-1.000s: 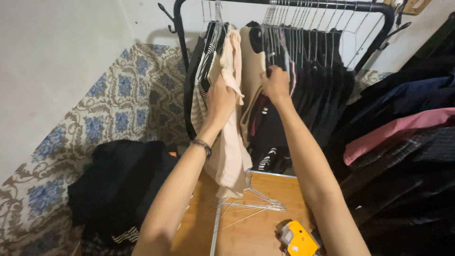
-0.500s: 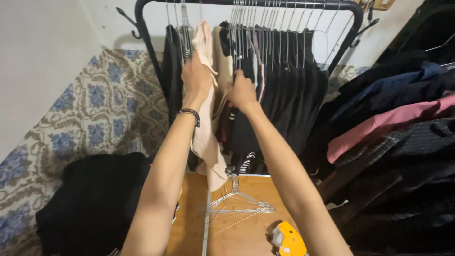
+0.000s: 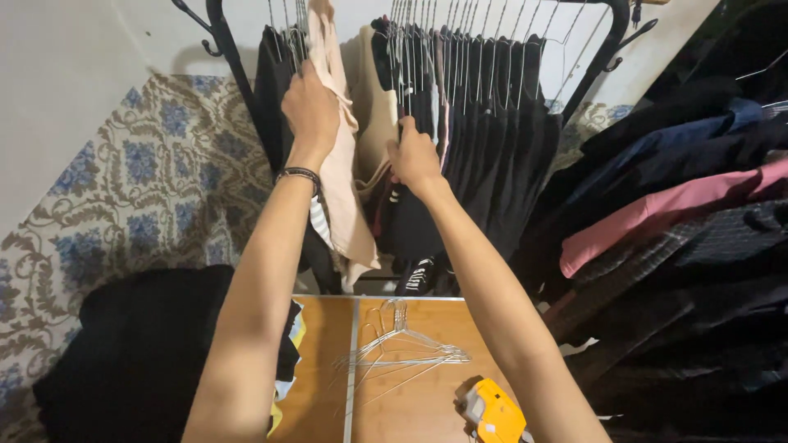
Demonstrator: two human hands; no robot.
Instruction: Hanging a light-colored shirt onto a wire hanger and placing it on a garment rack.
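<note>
My left hand [image 3: 310, 111], with a dark bracelet at the wrist, grips a beige garment [image 3: 343, 189] hanging on the black clothes rack [image 3: 223, 49]. My right hand [image 3: 413, 156] is closed on dark clothes [image 3: 484, 139] that hang from several wire hangers, pushing them to the right. A gap shows between the beige garment and the dark ones, with another beige piece [image 3: 373, 107] behind it.
A bundle of loose wire hangers [image 3: 402, 353] and a yellow tool [image 3: 492, 408] lie on a wooden table [image 3: 324, 344] below. A black clothes pile [image 3: 131, 353] sits at left on a patterned floor [image 3: 123, 180]. More hung clothes, blue, pink and dark [image 3: 673, 205], crowd the right.
The view has shifted, so the rack and my hands appear further left. My left hand has risen along the beige garment; my right hand stays on the dark clothes.
</note>
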